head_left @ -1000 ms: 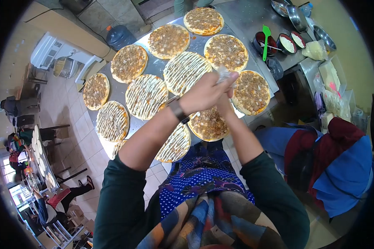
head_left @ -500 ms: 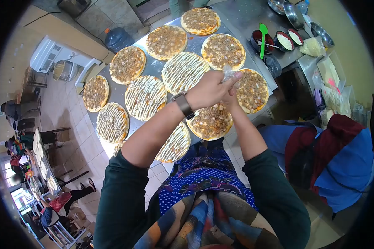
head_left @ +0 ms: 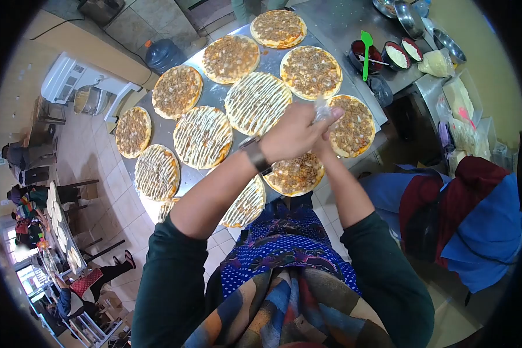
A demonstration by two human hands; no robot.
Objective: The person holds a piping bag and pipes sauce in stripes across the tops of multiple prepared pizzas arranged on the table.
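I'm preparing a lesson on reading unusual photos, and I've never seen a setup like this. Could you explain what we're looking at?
There is no machine here, only a person's two bare hands. Every picture comes from one camera worn on the person's head, looking forward and down, so the arms reach away from us. The left hand, with a watch on its wrist, meets the right hand, which is partly hidden. Clear plastic pokes out where they meet and seems gripped; its contents cannot be seen. Below lies a metal table covered with round pizzas: some striped with white, others showing only crumbly brown topping.
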